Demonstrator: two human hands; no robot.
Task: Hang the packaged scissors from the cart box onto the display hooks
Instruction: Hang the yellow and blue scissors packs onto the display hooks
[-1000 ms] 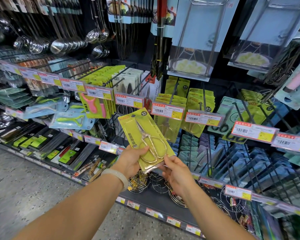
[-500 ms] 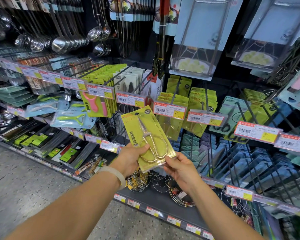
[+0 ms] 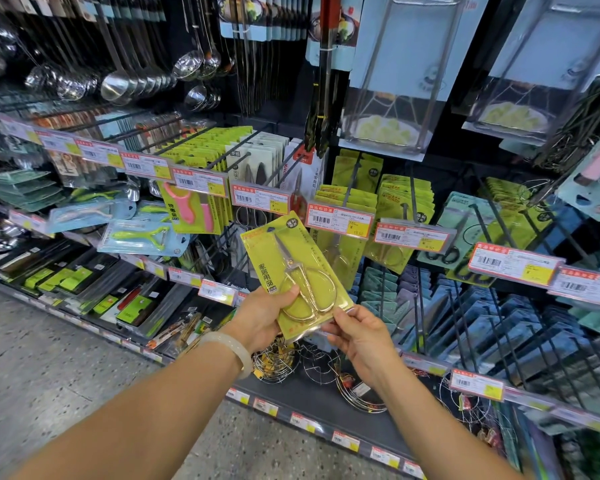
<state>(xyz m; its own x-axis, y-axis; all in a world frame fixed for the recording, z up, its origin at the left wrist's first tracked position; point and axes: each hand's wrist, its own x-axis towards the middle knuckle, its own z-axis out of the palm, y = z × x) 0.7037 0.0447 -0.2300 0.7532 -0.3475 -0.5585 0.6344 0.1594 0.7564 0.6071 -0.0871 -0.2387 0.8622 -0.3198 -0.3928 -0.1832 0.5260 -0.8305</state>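
A yellow-green card pack of gold-handled scissors (image 3: 293,271) is held up in front of the display, tilted with its top to the left. My left hand (image 3: 260,315) grips its lower left edge, thumb across the front. My right hand (image 3: 359,334) pinches the bottom right corner. Just behind the pack, a display hook (image 3: 349,188) carries more of the same yellow packs (image 3: 345,202) behind a price tag (image 3: 338,220). The cart box is out of view.
Black hooks with red-and-yellow price tags jut out along the rack. Peelers (image 3: 137,235) hang to the left, ladles (image 3: 118,84) above, more scissors packs (image 3: 404,202) and blue packs (image 3: 465,313) to the right. Wire racks (image 3: 326,368) lie on the bottom shelf. Speckled floor (image 3: 49,368) lies to the left.
Both hands have raised the scissors pack slightly and brought it closer to the hooks. The grip on it is unchanged.
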